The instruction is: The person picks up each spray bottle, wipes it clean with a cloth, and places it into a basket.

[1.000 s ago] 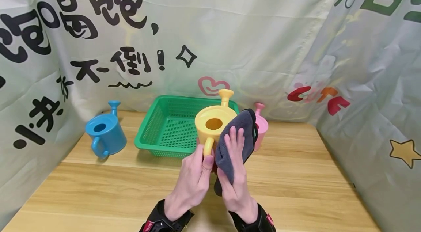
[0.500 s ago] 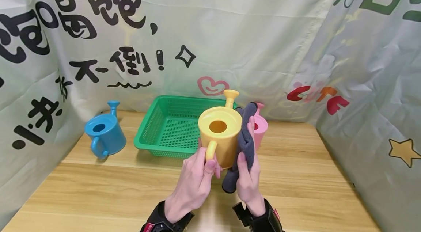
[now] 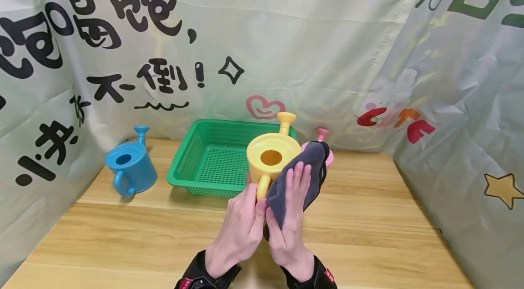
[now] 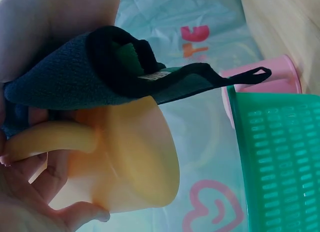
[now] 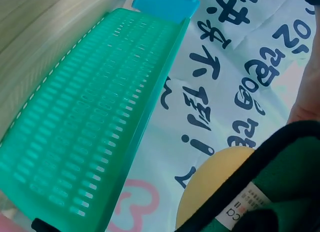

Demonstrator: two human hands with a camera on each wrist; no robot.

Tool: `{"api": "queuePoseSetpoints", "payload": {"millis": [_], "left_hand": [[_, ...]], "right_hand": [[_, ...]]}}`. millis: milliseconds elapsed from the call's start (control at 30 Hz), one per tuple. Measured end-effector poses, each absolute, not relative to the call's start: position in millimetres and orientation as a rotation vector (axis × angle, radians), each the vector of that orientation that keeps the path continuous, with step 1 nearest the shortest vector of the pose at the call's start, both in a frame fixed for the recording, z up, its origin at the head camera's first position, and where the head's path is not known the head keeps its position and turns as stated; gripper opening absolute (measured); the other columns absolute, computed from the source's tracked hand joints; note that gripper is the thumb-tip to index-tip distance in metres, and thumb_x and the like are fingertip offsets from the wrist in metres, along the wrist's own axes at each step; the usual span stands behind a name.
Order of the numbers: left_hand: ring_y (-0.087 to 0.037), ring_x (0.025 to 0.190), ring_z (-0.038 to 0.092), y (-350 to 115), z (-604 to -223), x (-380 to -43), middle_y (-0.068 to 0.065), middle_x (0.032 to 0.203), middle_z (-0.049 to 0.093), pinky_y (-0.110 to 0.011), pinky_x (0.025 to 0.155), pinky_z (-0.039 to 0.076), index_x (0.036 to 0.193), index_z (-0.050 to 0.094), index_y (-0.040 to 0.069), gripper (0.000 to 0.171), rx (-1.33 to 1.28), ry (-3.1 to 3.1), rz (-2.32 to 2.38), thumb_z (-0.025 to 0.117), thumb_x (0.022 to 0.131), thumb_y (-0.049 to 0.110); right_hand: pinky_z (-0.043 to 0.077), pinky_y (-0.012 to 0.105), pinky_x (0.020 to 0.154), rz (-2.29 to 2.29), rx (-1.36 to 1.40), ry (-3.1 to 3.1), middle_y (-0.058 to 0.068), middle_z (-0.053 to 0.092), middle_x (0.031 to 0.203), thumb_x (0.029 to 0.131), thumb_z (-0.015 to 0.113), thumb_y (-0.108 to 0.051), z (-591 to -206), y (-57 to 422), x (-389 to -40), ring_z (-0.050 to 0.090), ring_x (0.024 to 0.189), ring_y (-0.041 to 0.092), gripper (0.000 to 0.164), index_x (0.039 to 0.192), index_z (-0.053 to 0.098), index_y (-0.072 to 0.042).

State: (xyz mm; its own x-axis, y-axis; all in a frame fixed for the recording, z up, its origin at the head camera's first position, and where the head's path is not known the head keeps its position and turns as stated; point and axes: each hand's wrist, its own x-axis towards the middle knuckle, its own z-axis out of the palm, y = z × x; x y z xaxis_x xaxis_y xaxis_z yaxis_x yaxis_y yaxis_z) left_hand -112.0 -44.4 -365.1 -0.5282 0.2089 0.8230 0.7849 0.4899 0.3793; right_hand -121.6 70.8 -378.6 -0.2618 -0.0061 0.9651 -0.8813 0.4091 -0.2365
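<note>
In front of the green basket (image 3: 219, 164), the left hand (image 3: 238, 225) grips the yellow watering can (image 3: 259, 169) by its handle. The right hand (image 3: 289, 220), fingers straight, presses the gray cloth (image 3: 316, 156) against its right side. Step: apparently wiping. Next move likely requires steady grip, repositioned cloth.

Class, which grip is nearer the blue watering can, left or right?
Left. The left grip, holding the yellow watering can, is right of the blue watering can; the right grip, against the gray cloth, is farther right.

L hand (image 3: 239, 225) curled in grip, R hand (image 3: 291, 220) beside it, fingers (image 3: 297, 184) straight fwd
</note>
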Motion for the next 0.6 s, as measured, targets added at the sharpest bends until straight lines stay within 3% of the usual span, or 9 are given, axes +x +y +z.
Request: {"api": "queuePoseSetpoints", "payload": {"millis": [367, 500, 600], "left_hand": [[-0.004, 0.062, 0.044, -45, -364, -114, 0.006, 0.066, 0.047, -0.012, 0.059, 0.036, 0.097, 0.052, 0.008, 0.030, -0.837, -1.990, -1.002, 0.031, 0.111, 0.024], [-0.002, 0.063, 0.052, -45, -362, -114, 0.009, 0.065, 0.054, -0.026, 0.087, 0.054, 0.094, 0.052, 0.011, 0.033, -0.861, -1.984, -1.015, 0.029, 0.111, 0.026], [-0.001, 0.065, 0.058, -45, -363, -114, 0.011, 0.065, 0.058, -0.043, 0.111, 0.047, 0.093, 0.052, 0.013, 0.032, -0.885, -1.976, -1.025, 0.029, 0.111, 0.025]], "right_hand": [[0.001, 0.038, 0.130, 1.181, 0.840, -1.618, 0.018, 0.005, 0.170, 0.103, 0.045, -0.013, -378, 75, -121, -0.003, 0.160, 0.029, 0.062, 0.155, 0.020, 0.009], [0.007, 0.034, 0.130, 1.344, 0.844, -1.599, 0.017, 0.003, 0.170, 0.097, 0.041, 0.002, -372, 79, -121, -0.001, 0.160, 0.027, 0.064, 0.155, 0.016, 0.010], [0.010, 0.028, 0.129, 1.500, 0.806, -1.612, 0.013, 0.005, 0.171, 0.095, 0.034, 0.010, -369, 86, -121, 0.004, 0.160, 0.022, 0.066, 0.157, 0.012, 0.007]]}}
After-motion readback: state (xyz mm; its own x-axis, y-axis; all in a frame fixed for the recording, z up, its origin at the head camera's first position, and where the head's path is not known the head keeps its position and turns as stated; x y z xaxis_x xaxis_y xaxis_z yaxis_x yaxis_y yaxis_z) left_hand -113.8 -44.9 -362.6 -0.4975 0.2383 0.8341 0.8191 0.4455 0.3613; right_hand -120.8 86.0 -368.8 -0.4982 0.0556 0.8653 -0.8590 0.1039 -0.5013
